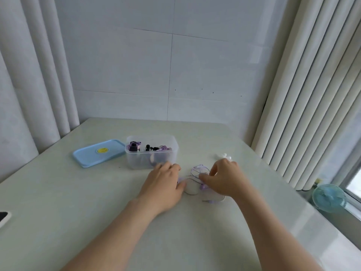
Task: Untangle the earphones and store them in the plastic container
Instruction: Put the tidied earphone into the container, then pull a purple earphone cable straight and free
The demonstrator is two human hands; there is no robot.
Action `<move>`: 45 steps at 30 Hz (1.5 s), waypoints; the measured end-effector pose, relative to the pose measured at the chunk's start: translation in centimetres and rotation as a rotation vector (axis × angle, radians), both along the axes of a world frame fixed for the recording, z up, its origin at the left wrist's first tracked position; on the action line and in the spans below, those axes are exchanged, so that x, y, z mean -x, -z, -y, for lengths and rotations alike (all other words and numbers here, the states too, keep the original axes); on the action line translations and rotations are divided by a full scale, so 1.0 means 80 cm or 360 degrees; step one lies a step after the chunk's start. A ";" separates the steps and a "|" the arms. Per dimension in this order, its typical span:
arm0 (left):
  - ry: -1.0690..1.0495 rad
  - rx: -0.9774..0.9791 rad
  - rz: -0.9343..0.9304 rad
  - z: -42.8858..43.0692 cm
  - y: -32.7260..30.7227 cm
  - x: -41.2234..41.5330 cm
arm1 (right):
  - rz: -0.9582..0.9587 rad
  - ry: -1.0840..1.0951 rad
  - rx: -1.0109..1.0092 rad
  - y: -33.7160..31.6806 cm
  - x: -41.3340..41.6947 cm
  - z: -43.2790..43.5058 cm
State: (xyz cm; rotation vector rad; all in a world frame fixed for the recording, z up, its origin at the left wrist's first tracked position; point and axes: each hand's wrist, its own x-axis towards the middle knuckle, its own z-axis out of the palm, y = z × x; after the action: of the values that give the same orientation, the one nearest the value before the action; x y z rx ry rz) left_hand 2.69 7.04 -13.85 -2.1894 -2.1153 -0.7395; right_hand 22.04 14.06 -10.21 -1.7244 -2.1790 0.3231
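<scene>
Tangled purple earphones [197, 179] lie in loops on the pale table, their plug pointing toward me near my right wrist. My left hand [166, 184] lies knuckles-up at the left side of the tangle, thumb against the cord. My right hand [224, 178] pinches the cord at the tangle's middle with thumb and forefinger. The clear plastic container [151, 152] stands just behind my left hand, lid off, with several purple and black earphones inside.
The container's blue lid [97, 153] lies flat to its left. White earphones [223, 156] sit on the table behind my right hand. A dark phone corner [4, 217] shows at the left edge. A small blue fan [329, 197] stands off the table's right side by the curtains.
</scene>
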 end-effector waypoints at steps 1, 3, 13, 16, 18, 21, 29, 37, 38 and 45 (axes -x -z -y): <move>-0.0017 -0.0020 0.0031 -0.001 0.001 0.001 | 0.0008 -0.0058 0.0006 0.002 -0.001 -0.001; -0.0041 -0.0075 0.0148 0.000 0.000 0.004 | -0.0030 -0.0158 -0.0037 0.005 -0.002 -0.006; -0.0643 -0.0094 0.0064 0.014 -0.016 0.042 | -0.1532 0.0009 -0.0075 -0.032 0.009 0.012; -0.0814 -0.0054 -0.0088 0.021 -0.022 0.058 | -0.1919 0.0028 0.0004 -0.037 0.014 0.017; -0.0815 -0.0143 -0.0143 0.020 -0.021 0.062 | -0.2143 -0.0016 0.0118 -0.040 0.015 0.017; -0.0466 -0.0526 0.0216 0.014 -0.018 0.049 | -0.2220 -0.0135 0.0269 -0.040 0.018 0.019; 0.0308 -0.0347 0.0253 0.021 -0.005 -0.021 | -0.2148 -0.0445 0.0536 -0.050 0.019 0.033; -0.0137 -0.0454 0.1140 0.001 -0.010 0.001 | -0.2522 -0.0395 0.0685 -0.064 0.012 0.037; -0.0171 -0.0423 0.1478 -0.002 -0.016 0.003 | -0.2621 -0.0357 0.0727 -0.065 0.011 0.036; -0.0237 -0.0611 0.1104 0.003 -0.029 0.041 | -0.2686 -0.0146 0.1002 -0.055 0.008 0.031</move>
State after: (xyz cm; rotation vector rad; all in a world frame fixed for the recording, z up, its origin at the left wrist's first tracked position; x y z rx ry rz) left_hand -0.59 6.81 -11.56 -1.6966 -2.0781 -1.9122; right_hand 21.39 11.61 -5.81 -0.7486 -0.8304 1.7744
